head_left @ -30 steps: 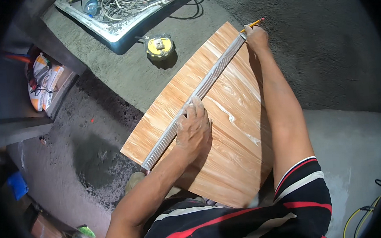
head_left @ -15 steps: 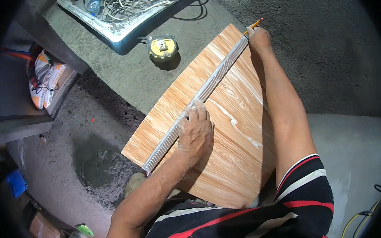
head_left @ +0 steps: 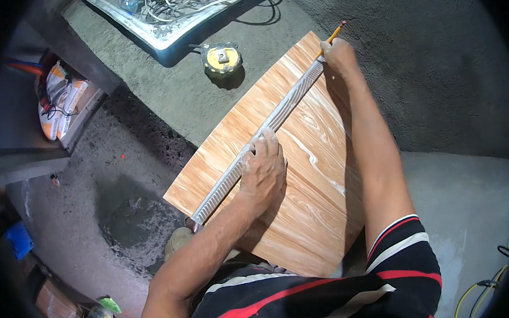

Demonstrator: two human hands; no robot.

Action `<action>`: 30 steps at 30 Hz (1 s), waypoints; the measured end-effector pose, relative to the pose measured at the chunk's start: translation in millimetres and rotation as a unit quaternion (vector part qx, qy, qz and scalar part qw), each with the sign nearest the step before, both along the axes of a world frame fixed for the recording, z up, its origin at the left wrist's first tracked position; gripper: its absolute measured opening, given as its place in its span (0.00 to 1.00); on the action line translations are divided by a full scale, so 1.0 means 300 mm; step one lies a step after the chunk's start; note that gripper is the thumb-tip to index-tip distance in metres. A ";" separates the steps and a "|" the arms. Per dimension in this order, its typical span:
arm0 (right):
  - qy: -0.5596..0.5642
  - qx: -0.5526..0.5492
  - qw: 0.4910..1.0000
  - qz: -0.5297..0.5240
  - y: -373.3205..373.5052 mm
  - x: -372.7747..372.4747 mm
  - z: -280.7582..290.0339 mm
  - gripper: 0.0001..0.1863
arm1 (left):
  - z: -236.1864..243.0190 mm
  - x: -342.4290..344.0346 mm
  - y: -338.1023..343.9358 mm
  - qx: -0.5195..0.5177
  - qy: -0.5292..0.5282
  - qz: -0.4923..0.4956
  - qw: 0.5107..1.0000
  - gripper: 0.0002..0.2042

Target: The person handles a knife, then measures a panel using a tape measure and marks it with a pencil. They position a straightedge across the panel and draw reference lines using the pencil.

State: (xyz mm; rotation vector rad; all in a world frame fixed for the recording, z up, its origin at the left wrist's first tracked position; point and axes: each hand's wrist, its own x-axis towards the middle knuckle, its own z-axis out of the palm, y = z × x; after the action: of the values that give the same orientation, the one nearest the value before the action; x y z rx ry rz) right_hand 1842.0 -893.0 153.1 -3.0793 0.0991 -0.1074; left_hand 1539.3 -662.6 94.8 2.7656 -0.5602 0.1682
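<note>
A wood-patterned board or tile (head_left: 321,196) with pale streaks lies in front of me, tapering to a corner at the far right. A long grey ribbed metal strip (head_left: 289,103) runs diagonally across it, from the near left edge toward the far right corner. My left hand (head_left: 262,169) presses the strip down near its middle, thumb and fingertips closed on it. My right hand (head_left: 340,54) pinches a yellow pencil (head_left: 334,34) by the strip's far end, its red end pointing up and away. The pencil's lower tip is partly hidden by the fingers.
Beyond the board, a yellow and black tape measure (head_left: 221,59) rests on a rough grey ledge (head_left: 163,100). Behind it stands a tray (head_left: 166,48) with tangled cables. A dark rough wall (head_left: 424,73) rises at the right. Orange-white bags (head_left: 62,106) lie far left, yellow cable (head_left: 478,291) lower right.
My right hand and the pencil have shifted slightly left and nearer along the strip's far end, the pencil now more upright. My left hand stays on the strip.
</note>
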 end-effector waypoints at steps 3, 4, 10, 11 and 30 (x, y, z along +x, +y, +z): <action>0.013 0.036 0.999 0.017 0.088 -0.114 -0.002 0.21 | -0.006 -0.003 -0.002 -0.005 -0.010 0.005 1.000 0.24; 0.021 0.062 0.997 0.038 0.114 -0.158 -0.009 0.21 | -0.003 -0.004 -0.003 0.000 -0.006 0.004 1.000 0.24; 0.018 0.405 0.913 -0.043 0.196 -0.428 0.116 0.19 | 0.023 0.037 0.014 -0.058 0.080 0.025 0.995 0.23; -0.045 0.493 0.865 -0.083 0.154 -0.464 0.150 0.18 | 0.036 0.050 0.017 -0.111 0.155 0.040 0.981 0.22; -0.070 0.722 0.619 -0.300 -0.047 -1.228 -0.110 0.36 | 0.168 -0.216 0.137 -0.251 0.131 -0.042 0.958 0.08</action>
State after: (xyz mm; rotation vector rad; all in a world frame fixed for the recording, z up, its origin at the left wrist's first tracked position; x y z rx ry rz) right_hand 1473.6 -907.0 120.1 -1.2874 0.7540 -0.1701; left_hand 1474.5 -621.6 145.2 2.2203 -0.4826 -0.0692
